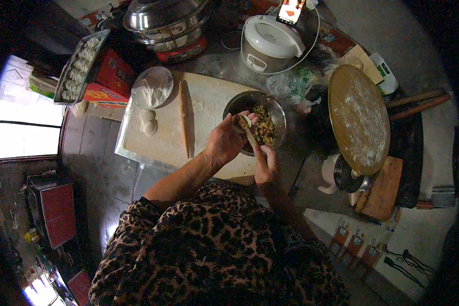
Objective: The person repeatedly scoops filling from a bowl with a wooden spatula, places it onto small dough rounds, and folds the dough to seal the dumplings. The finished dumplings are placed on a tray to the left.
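Note:
My left hand (225, 139) cups a round dough wrapper (248, 119) with brownish filling on it, above the left side of a steel bowl (282, 114). Pinched in my right hand (267, 168) is a flat wooden stick (252, 138), whose tip meets the filling in the wrapper. Chopped yellow-green filling (264, 124) lies in the bowl. The bowl sits on the right part of a floured board (210, 95). A thin rolling pin (184, 122) rests left of my hands. Beyond it are dough balls (149, 127) and a bowl of flour (153, 91).
At the left, a metal tray (79, 69) of shaped dumplings rests by a red box (113, 76). A steel steamer (166, 23) and a rice cooker (271, 42) stand behind, with a lit phone (290, 10). To the right are a floured round tray (361, 118) and a wooden chopping board (386, 191).

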